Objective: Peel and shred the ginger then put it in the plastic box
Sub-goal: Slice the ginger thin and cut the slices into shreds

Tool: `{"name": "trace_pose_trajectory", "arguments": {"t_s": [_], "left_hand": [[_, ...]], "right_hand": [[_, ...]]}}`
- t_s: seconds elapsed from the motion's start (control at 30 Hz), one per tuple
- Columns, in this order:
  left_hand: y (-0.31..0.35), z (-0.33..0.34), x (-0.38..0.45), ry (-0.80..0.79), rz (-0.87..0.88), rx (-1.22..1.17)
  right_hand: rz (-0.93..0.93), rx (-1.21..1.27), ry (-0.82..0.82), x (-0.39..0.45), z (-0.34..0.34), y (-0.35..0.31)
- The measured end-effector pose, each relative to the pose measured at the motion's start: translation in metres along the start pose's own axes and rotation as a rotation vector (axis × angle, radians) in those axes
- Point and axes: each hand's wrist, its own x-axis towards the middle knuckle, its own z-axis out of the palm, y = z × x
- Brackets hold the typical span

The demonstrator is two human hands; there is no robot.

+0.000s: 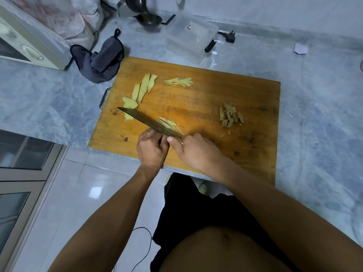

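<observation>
Marble counter [314, 118], plastic box [191, 36] label unreadable, hands gripping cleaver [149, 120], pressing ginger [167, 121].

No readable text anywhere. Clear rectangular plastic box [189, 35] at far side of table carries small dark-and-white sticker [189, 27] on top; print too small and blurred to read. Pale paper scrap [300, 49] on grey marbled table [49, 99] at right shows no legible marks. Wide steel cleaver blade [149, 122] bears no visible brand. Cream appliance [29, 42] at far left shows no lettering that can be made out.
</observation>
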Motion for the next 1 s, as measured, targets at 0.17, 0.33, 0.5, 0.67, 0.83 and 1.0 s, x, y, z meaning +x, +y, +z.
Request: {"name": "trace_pose_trajectory", "arguments": {"t_s": [0.17, 0.33, 0.5, 0.67, 0.83, 1.0], "left_hand": [[0.0, -0.002, 0.001, 0.001, -0.009, -0.015], [0.002, -0.003, 0.003, 0.021, 0.011, -0.04], [0.0, -0.002, 0.003, -0.004, 0.017, -0.058], [0.001, -0.004, 0.003, -0.009, 0.032, -0.057], [0.0, -0.004, 0.003, -0.012, 0.022, -0.065], [0.0, -0.002, 0.003, -0.013, 0.009, -0.066]], "right_hand": [[-0.026, 0.004, 0.01, 0.0, -0.003, 0.003], [-0.032, 0.016, 0.009, -0.006, -0.008, 0.007], [-0.017, 0.024, -0.021, -0.006, -0.01, 0.01], [-0.019, 0.025, -0.019, -0.009, -0.01, 0.009], [-0.009, 0.037, -0.046, -0.007, -0.011, 0.007], [0.004, 0.05, -0.036, -0.003, -0.011, 0.006]]}}
